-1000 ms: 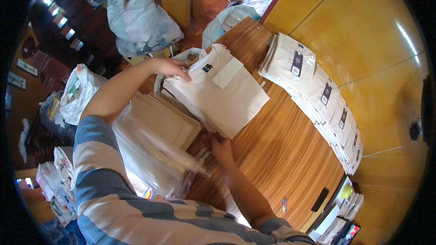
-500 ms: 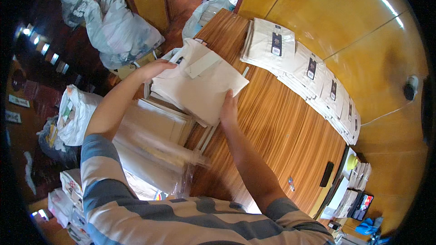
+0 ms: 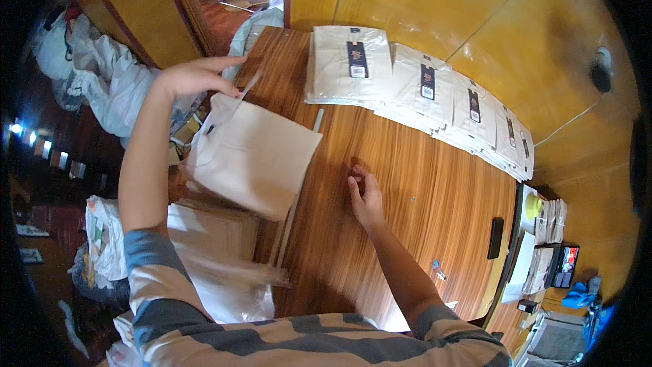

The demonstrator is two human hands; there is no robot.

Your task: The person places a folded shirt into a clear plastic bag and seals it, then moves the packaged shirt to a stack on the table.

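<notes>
Two hands at work: left hand [image 3: 193, 76] lifts a cream folded cloth bag [image 3: 251, 156], fingers seemingly pinching its top; right hand [image 3: 365, 194] rests loosely curled, holding nothing, on the wooden worktop [image 3: 421, 183], ready to receive it.

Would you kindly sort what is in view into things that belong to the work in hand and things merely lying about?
In hand:
- left hand lifting a folded beige garment
- right hand resting on the wooden table
- row of packed beige garments along the wall

Lying about:
- black remote-like object
- white sacks on the floor
- small screen
</notes>
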